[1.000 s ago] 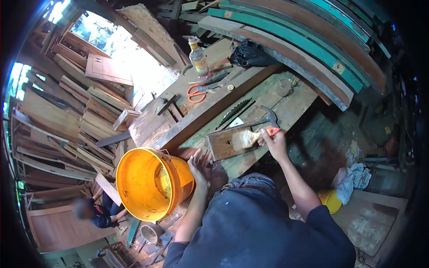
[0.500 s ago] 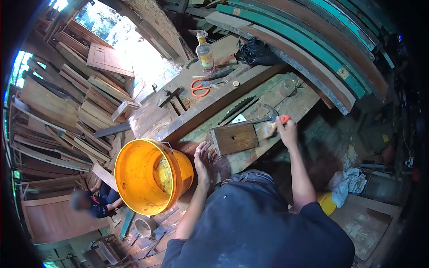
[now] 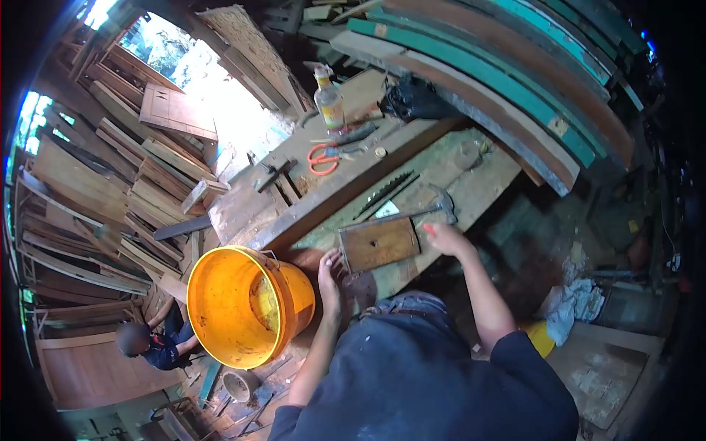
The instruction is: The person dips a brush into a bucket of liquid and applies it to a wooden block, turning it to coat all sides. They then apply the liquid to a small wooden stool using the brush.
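We see the wooden box [image 3: 388, 247] at the frame's centre, the left hand [image 3: 330, 275] half-open beside its left edge; rightward, the right hand [image 3: 450, 240] grips a red handle [image 3: 429, 229]. We find a yellow bucket [image 3: 298, 298] lower left.

Remotely, I see the wooden block [image 3: 391, 253] on the workbench [image 3: 491, 170], right of the bucket [image 3: 297, 294]; the claw hammer [image 3: 444, 206] lies behind the block.

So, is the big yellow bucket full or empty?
Empty, it seems: the bucket is open towards us, and its inner walls and bottom show, just smudged.
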Demonstrator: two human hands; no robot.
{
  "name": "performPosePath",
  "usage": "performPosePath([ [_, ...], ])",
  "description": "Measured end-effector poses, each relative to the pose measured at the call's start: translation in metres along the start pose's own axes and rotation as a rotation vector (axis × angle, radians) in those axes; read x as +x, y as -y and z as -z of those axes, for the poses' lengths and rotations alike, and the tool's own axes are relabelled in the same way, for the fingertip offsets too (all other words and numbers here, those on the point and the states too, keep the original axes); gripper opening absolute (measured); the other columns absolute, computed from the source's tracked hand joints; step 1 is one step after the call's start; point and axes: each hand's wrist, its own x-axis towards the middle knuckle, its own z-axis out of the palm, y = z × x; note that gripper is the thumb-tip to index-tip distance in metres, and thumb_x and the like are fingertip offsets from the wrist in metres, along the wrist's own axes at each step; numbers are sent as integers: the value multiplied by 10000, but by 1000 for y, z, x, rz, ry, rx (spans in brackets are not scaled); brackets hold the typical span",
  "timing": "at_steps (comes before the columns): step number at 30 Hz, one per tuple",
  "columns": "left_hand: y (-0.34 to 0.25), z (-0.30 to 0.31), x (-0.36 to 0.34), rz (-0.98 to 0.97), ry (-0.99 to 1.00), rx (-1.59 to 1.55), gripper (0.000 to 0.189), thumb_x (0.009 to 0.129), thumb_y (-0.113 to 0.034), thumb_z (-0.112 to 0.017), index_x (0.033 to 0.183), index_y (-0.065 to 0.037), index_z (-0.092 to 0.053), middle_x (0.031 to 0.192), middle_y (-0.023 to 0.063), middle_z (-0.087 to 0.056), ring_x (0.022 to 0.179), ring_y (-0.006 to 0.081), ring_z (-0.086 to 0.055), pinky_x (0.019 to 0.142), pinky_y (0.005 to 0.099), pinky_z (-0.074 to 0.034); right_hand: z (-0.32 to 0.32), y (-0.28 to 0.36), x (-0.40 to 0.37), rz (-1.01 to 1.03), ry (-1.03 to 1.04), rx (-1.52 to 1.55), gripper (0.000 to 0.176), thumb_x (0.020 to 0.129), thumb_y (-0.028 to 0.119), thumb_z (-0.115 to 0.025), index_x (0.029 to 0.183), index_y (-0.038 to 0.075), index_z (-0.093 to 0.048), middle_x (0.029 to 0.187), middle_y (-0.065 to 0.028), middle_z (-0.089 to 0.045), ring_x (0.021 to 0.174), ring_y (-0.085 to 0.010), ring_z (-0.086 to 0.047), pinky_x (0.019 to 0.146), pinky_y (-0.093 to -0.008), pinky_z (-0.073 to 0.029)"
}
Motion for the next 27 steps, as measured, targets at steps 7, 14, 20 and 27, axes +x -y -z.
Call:
performPosePath([
  [7,-4,-2,-1,36,-18,54,400,1033,-316,-368,1297,-60,-526,1282,106,-566,1173,215,-538,1000,358,-411,-20,-11,26,78,64,8,333,808,224,-586,1058,25,-678,900,-268,-681,898,-355,-695,766,-438,-510],
  [14,8,-1,0,-108,-10,109,320,1030,-208,-417,1244,-13,-553,1216,95,-593,1168,174,-536,1034,298,-379,-16,-14,17,26,98,358,346,857,57,-488,1130,-7,-691,569,38,-473,463,-58,-433,436,-249,-324],
  [20,-28,-21,-8,-247,30,181,337,1022,-157,-441,1310,10,-499,1269,134,-568,1236,207,-511,1070,329,-371,33,34,-5,68,-11,308,327,838,101,-530,1112,36,-698,720,-123,-667,686,-167,-641,666,-343,-489],
  [27,-51,-37,3,-473,87,247,459,976,-156,-495,1393,23,-421,1344,178,-525,1305,269,-481,1125,374,-328,79,91,-11,239,-207,78,355,858,104,-542,1168,-34,-643,1035,-264,-687,1006,-359,-679,833,-398,-521],
])
